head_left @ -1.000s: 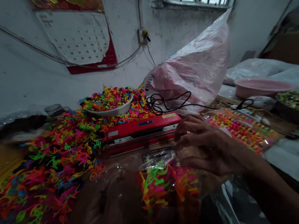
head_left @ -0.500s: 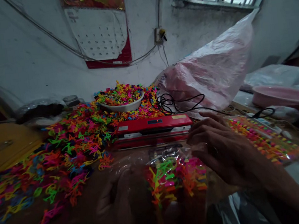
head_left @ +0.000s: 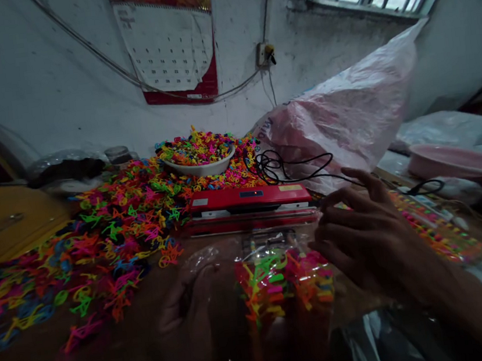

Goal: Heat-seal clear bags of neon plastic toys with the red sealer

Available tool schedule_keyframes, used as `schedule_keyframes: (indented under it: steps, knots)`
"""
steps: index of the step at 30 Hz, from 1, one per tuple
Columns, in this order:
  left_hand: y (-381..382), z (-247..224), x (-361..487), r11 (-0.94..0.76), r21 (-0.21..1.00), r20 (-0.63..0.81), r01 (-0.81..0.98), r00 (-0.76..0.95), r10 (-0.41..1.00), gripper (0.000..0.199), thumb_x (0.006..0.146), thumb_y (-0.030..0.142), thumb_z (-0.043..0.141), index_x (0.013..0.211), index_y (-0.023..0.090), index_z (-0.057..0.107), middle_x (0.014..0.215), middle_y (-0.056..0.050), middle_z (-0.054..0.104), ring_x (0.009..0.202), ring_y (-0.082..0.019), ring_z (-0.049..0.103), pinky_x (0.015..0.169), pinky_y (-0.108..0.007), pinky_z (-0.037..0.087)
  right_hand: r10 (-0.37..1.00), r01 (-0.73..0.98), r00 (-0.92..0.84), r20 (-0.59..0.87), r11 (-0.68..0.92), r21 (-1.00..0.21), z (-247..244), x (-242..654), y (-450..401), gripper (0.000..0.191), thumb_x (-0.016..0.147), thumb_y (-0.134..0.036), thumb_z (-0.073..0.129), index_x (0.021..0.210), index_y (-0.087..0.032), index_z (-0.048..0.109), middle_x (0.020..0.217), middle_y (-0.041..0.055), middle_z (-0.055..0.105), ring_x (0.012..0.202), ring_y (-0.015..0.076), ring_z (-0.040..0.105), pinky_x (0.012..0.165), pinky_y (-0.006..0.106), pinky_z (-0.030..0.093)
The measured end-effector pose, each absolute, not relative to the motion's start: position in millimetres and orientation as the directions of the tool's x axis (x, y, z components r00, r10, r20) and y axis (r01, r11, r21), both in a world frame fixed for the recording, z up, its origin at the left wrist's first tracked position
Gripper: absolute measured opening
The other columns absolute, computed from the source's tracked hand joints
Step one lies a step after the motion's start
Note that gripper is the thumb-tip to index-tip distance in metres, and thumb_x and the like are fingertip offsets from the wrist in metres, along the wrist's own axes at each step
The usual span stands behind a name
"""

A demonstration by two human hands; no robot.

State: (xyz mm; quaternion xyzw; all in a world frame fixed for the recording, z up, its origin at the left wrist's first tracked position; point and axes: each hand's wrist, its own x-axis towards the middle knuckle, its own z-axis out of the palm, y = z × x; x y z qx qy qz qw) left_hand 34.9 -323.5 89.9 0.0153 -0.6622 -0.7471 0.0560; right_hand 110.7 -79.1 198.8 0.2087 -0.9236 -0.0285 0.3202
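Observation:
A clear plastic bag (head_left: 286,283) filled with small neon plastic pieces, green, pink, orange and yellow, lies in front of me with its top edge toward the red sealing machine (head_left: 252,197). My left hand (head_left: 186,310), deep in shadow, is closed on the bag's left side, where loose film bunches above the fingers. At the upper right corner of the bag, my right hand (head_left: 362,236) has thumb and fingertips together on the film, one finger raised. A small red light glows on the machine.
Behind the machine stands a white bowl (head_left: 202,167) heaped with colourful pieces. A loose pile (head_left: 119,230) spreads leftward. Black cable (head_left: 272,165) coils before a large plastic sack (head_left: 338,116). Filled packets (head_left: 440,232) and a pink basin (head_left: 462,159) are at right; a yellow object (head_left: 13,223) at left.
My right hand has shifted slightly right and raised one finger higher. The left hand and the bag stay almost in place. The whole view has tilted slightly.

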Motion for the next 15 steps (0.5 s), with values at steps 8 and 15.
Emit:
schedule_keyframes:
  steps: [8,15]
  knots:
    - [-325.8,108.2,32.1,-0.170,0.985,0.020,0.006,-0.997,0.080,0.038,0.068,0.038,0.075,0.100,0.021,0.066,0.098,-0.005,0.069,0.087,-0.020,0.066,0.071,-0.025,0.055,-0.422,-0.322,-0.712,0.561,0.907,0.273,195.0,109.6,-75.9,0.006,0.078,-0.020,0.063,0.082,-0.024,0.063,0.094,-0.0017,0.066,0.100,0.0237,0.052,0.112,0.058,0.012]
    - [-312.3,120.8,14.6,-0.118,0.993,0.046,0.018,-0.970,0.238,0.027,0.071,0.033,0.073,0.093,0.017,0.069,0.082,-0.005,0.070,0.081,-0.022,0.066,0.075,-0.031,0.055,-0.160,-0.239,-0.708,0.688,0.971,-0.020,198.6,120.4,-77.9,0.031,0.081,-0.027,0.067,0.111,-0.023,0.060,0.121,0.0035,0.057,0.115,0.0237,0.049,0.112,0.050,0.023]
